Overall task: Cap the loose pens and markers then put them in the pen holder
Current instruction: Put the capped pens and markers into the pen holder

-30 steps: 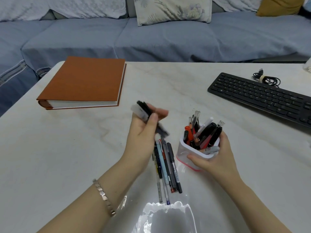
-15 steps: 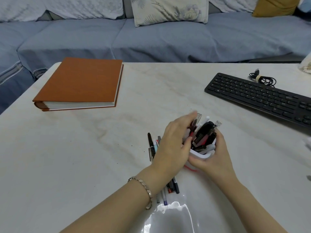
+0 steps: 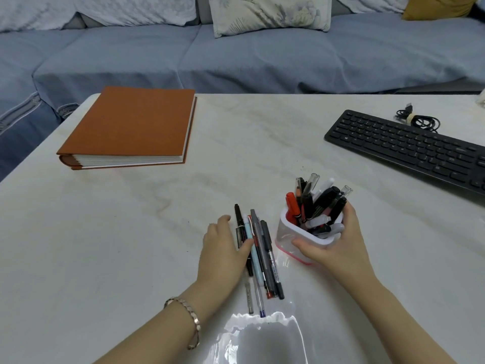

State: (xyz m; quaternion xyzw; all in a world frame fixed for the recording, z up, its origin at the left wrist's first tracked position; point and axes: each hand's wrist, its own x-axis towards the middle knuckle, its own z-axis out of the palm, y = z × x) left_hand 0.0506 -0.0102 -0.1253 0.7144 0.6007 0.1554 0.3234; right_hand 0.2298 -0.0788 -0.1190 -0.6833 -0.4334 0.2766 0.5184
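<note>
White marble table (image 3: 131,232), blue sofa (image 3: 262,61) behind. Beside pen holder (image 3: 288,232) lie loose pens (image 3: 262,253). Your right hand (image 3: 338,248) clasps holder; left hand (image 3: 223,248) rests on pens, grip unclear. Take one pen, check cap.

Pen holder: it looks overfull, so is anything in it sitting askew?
Yes. In the pen holder, gripped by the right hand, a few grey markers lie crosswise near the front rim instead of standing like the rest.

Pen holder (image 3: 286,232): white, pink base. Table (image 3: 126,245): white marble, faint grey veining. Book (image 3: 136,122): orange-brown cover. Keyboard (image 3: 404,149): black. Sofa (image 3: 118,59): grey-blue. Centre cushion (image 3: 270,13): pale, leaf print. Corner cushion (image 3: 441,6): mustard
</note>
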